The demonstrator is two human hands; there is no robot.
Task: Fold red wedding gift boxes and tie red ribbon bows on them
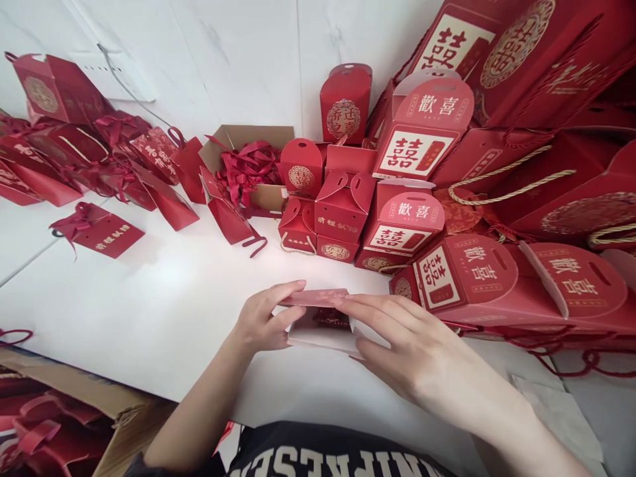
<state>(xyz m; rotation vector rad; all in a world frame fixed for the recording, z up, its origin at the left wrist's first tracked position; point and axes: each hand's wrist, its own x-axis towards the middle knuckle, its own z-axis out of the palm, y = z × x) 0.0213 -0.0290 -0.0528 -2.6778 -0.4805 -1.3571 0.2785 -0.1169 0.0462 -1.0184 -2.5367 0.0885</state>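
Note:
Between my two hands, just above the white table, is a small paper gift box [322, 338] with its top open. White inner walls show, and something dark red lies inside; I cannot make out what it is. My left hand [265, 318] pinches the box's left side, thumb and fingers on the pinkish-red top flap and the wall. On the right side my right hand [402, 331] grips the box, fingertips on the flap and the others along the near wall. The box's outer faces are mostly hidden.
Red gift boxes [345, 205] stand stacked ahead and to the right. A cardboard box [273, 136] of red ribbons sits at the back. Several red bags line the left, with one ribboned box [102, 228] apart. A carton [134, 424] stands front left, below the white table [163, 298].

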